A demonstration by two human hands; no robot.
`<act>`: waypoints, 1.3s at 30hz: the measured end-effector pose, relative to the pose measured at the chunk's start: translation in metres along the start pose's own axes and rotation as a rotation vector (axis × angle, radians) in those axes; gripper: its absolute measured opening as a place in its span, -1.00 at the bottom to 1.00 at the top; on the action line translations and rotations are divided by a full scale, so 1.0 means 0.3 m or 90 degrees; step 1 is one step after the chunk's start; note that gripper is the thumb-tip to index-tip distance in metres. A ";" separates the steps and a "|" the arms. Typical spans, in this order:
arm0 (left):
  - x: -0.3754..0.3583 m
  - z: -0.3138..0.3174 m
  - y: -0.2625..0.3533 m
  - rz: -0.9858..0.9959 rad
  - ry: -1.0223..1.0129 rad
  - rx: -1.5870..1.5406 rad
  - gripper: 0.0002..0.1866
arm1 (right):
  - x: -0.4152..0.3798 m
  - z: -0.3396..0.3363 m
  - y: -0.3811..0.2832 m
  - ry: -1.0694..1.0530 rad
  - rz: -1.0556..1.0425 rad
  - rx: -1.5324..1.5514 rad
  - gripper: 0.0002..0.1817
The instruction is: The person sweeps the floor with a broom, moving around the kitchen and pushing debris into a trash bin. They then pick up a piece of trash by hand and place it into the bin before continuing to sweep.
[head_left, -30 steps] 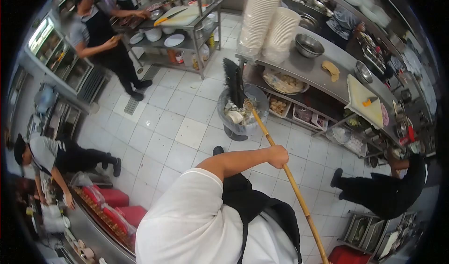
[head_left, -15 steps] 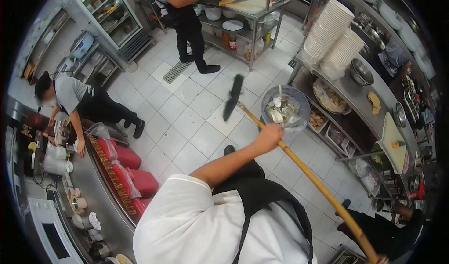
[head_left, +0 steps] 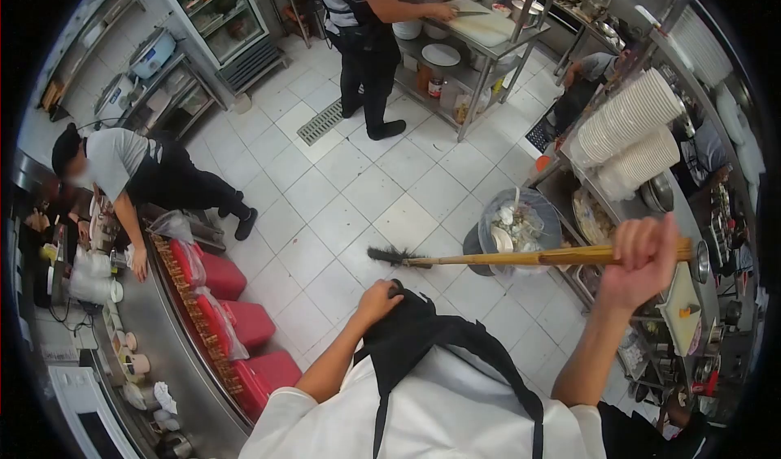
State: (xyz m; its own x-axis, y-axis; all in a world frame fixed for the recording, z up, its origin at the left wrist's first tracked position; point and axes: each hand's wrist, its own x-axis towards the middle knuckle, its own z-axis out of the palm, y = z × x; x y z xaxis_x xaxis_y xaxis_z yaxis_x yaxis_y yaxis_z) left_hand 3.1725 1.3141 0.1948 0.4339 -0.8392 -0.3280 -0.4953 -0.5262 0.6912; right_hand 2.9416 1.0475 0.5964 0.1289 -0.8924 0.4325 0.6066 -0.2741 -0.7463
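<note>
My right hand [head_left: 639, 262] is closed around the upper end of a broom [head_left: 504, 258] with a long yellowish wooden handle. The handle runs level across the view to a dark bristle head [head_left: 397, 256] at the white tiled floor. Beside the front of my black apron is my left hand [head_left: 378, 303], off the broom. Its fingers are curled against the dark cloth, and anything inside them is hidden. Just behind the handle stands a bin [head_left: 482, 247] lined with a clear bag and holding food waste.
Red bins [head_left: 268, 378] line the steel counter [head_left: 175, 361] on the left, where a person [head_left: 122, 166] leans over. Another person [head_left: 362, 44] stands at a prep table [head_left: 496, 40]. Stacked bowls [head_left: 630, 117] top the right shelving. A floor drain [head_left: 320, 122] lies ahead.
My left hand has let go of the broom handle and drawn back to my apron. My right hand has risen, swinging the handle from diagonal to level. The bristle head has come nearer to me.
</note>
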 end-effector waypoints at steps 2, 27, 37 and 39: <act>-0.001 -0.084 -0.045 -0.020 -0.016 0.007 -0.66 | 0.075 0.084 -0.015 0.005 -0.038 -0.008 -0.54; 0.652 -0.419 0.206 0.084 -0.097 0.087 -0.61 | 0.208 -0.204 1.052 -0.089 0.029 -0.434 -0.65; 1.208 -0.196 0.831 0.573 0.008 -0.011 -0.56 | 0.414 -0.116 0.676 -0.073 -0.010 -0.236 -0.65; 1.279 -0.160 0.953 0.600 -0.169 0.006 -0.70 | 0.469 -0.075 0.610 -0.074 -0.061 -0.274 -0.64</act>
State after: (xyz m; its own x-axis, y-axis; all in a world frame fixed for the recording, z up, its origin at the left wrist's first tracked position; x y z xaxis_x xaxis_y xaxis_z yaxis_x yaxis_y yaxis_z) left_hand 3.2336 0.8482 0.2976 -0.3257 -0.9191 0.2217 -0.5583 0.3762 0.7395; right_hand 3.0532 0.8636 0.5093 0.1898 -0.8161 0.5459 0.2417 -0.5001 -0.8316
